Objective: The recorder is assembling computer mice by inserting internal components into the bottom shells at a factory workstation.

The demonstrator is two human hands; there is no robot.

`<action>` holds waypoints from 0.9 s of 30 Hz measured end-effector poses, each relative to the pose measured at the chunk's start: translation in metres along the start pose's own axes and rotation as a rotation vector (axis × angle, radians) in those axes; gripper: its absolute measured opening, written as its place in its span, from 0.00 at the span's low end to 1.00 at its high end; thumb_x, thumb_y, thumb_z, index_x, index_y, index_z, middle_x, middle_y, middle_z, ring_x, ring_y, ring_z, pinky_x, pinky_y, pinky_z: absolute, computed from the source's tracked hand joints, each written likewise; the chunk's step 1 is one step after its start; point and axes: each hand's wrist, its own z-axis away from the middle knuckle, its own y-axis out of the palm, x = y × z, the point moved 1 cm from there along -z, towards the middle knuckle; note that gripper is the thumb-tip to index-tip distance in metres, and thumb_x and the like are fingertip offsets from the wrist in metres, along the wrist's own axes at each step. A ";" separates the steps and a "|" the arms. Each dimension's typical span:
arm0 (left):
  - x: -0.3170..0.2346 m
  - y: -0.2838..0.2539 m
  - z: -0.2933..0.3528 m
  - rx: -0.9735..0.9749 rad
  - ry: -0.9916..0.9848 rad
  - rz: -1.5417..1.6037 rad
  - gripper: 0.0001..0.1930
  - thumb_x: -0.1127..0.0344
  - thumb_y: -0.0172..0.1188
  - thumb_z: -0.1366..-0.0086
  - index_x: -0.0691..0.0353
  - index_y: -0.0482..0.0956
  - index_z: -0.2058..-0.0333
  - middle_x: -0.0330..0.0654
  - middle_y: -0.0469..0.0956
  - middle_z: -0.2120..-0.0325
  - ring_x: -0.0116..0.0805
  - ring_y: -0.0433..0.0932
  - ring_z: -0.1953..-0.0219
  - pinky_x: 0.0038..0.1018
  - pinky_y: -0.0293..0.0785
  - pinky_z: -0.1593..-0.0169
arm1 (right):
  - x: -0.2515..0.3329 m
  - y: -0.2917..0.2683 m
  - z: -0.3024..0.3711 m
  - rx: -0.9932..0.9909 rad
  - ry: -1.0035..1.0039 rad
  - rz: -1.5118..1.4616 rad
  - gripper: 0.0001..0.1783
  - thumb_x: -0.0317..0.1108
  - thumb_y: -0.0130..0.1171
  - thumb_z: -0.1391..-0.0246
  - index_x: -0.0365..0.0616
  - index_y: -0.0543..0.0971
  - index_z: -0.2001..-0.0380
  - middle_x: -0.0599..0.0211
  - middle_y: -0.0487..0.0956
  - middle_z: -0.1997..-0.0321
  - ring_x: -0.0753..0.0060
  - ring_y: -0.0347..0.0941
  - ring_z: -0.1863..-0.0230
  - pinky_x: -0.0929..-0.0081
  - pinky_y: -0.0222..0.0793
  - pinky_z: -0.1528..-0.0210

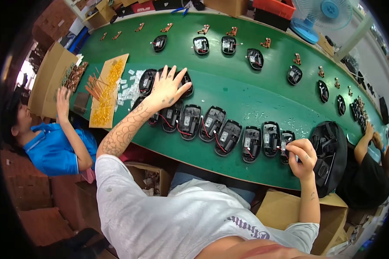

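Black plastic for the end housing (287,138), near the right end of the table's (229,93) near edge; just left of the right hand (301,157), well apart from the left hand (166,88), with long axis running roughly from near edge to far edge. Right hand curled, fingertips together at the red wire (281,148); cannot tell whether clamped on it. Left hand with fingers spread apart, palm down over more housings toward the left end, too covered to count. Counted: seven near-row housings (212,123) right of the left forearm (125,129), end one included; seven spaced-out housings (228,45) toward the far edge; eleven coppery parts (232,31), mostly beyond those; one black bag (337,172) by the near right corner.
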 end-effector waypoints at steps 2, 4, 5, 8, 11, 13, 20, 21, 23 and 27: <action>-0.001 0.007 -0.005 -0.012 0.001 0.020 0.36 0.37 0.41 0.27 0.55 0.57 0.30 0.60 0.57 0.31 0.68 0.51 0.29 0.60 0.48 0.30 | 0.002 -0.003 0.001 0.007 -0.003 0.004 0.13 0.13 0.58 0.58 0.36 0.81 0.66 0.58 0.80 0.66 0.59 0.76 0.68 0.68 0.73 0.65; 0.002 0.008 -0.010 -0.012 0.011 0.020 0.37 0.37 0.40 0.27 0.56 0.57 0.30 0.61 0.57 0.31 0.68 0.51 0.29 0.59 0.48 0.30 | 0.003 -0.004 -0.001 -0.016 0.008 0.005 0.13 0.13 0.58 0.58 0.36 0.81 0.66 0.58 0.80 0.66 0.59 0.76 0.68 0.68 0.73 0.65; 0.004 0.009 -0.012 -0.011 0.012 0.017 0.37 0.37 0.39 0.27 0.57 0.56 0.30 0.61 0.57 0.31 0.68 0.51 0.29 0.59 0.48 0.30 | 0.004 -0.004 -0.001 -0.029 0.012 0.001 0.13 0.13 0.58 0.57 0.36 0.81 0.66 0.58 0.80 0.66 0.59 0.76 0.67 0.68 0.73 0.65; 0.002 0.017 -0.023 -0.017 0.019 0.050 0.37 0.37 0.40 0.27 0.56 0.57 0.30 0.61 0.57 0.31 0.68 0.51 0.29 0.59 0.48 0.30 | 0.002 -0.005 0.004 -0.023 0.031 -0.002 0.13 0.13 0.58 0.57 0.36 0.81 0.66 0.58 0.80 0.65 0.59 0.76 0.67 0.68 0.73 0.65; 0.005 0.016 -0.036 -0.034 0.027 0.051 0.36 0.38 0.40 0.27 0.56 0.58 0.30 0.60 0.58 0.32 0.66 0.53 0.29 0.57 0.49 0.30 | 0.002 -0.005 0.005 -0.017 0.035 0.000 0.13 0.13 0.58 0.56 0.37 0.81 0.65 0.58 0.80 0.65 0.59 0.77 0.66 0.68 0.73 0.64; 0.010 0.014 -0.048 -0.062 0.036 0.020 0.33 0.41 0.41 0.26 0.55 0.59 0.31 0.58 0.60 0.33 0.64 0.55 0.30 0.52 0.51 0.29 | 0.001 -0.004 0.005 -0.009 0.025 0.006 0.13 0.14 0.58 0.56 0.37 0.81 0.65 0.58 0.80 0.65 0.59 0.77 0.66 0.68 0.73 0.64; 0.062 0.019 -0.090 0.003 0.133 -0.009 0.29 0.44 0.40 0.25 0.53 0.63 0.33 0.57 0.64 0.36 0.61 0.60 0.33 0.48 0.59 0.32 | -0.002 -0.002 0.005 -0.017 0.011 0.026 0.14 0.14 0.60 0.59 0.38 0.81 0.65 0.59 0.80 0.66 0.60 0.77 0.68 0.69 0.73 0.66; 0.069 0.020 -0.092 -0.007 0.148 -0.007 0.28 0.44 0.40 0.25 0.52 0.64 0.34 0.57 0.65 0.36 0.61 0.61 0.34 0.48 0.61 0.33 | -0.002 -0.001 0.004 -0.019 0.003 0.033 0.15 0.14 0.61 0.60 0.38 0.81 0.66 0.59 0.80 0.67 0.61 0.77 0.69 0.69 0.73 0.68; 0.078 0.017 -0.093 -0.004 0.156 -0.021 0.28 0.45 0.40 0.25 0.52 0.64 0.34 0.57 0.65 0.36 0.60 0.61 0.34 0.47 0.61 0.33 | -0.002 -0.001 0.004 -0.018 0.003 0.034 0.15 0.14 0.61 0.60 0.38 0.81 0.66 0.60 0.80 0.67 0.61 0.77 0.69 0.69 0.73 0.68; 0.090 0.015 -0.089 0.013 0.154 -0.047 0.27 0.46 0.40 0.25 0.51 0.64 0.34 0.56 0.64 0.35 0.59 0.61 0.33 0.46 0.61 0.32 | -0.002 -0.002 0.003 -0.014 0.012 0.035 0.15 0.14 0.60 0.60 0.38 0.81 0.66 0.60 0.80 0.67 0.60 0.77 0.69 0.69 0.73 0.67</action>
